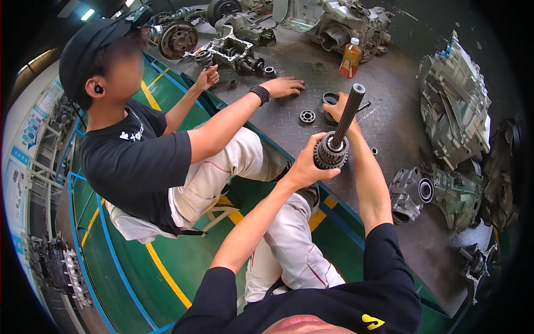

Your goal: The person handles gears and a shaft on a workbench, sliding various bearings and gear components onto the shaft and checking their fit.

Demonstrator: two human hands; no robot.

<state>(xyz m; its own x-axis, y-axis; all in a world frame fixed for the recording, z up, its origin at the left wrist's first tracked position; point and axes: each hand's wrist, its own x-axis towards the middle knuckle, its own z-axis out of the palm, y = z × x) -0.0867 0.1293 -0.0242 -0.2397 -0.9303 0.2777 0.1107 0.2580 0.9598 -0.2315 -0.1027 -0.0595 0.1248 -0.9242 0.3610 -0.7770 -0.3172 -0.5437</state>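
Note:
My left hand (305,168) is closed around the geared end of a transmission shaft (349,114). The splined shaft tilts up and away over the bench, its hollow tip pointing to the far right. A stack of toothed gears (331,152) sits at its lower end against my palm. Behind the shaft, my right hand (339,107) reaches to the bench and grips a dark toothed ring (330,99). The shaft partly hides those fingers. Left of that ring a small bearing (307,116) lies flat on the bench.
A co-worker (139,150) sits at my left, one hand (285,87) flat on the metal bench (311,72). Gearbox housings (456,106) stand along the right, with another casing (353,25) at the back. A drink bottle (350,58) stands before it. Opened gear parts (231,50) lie far left.

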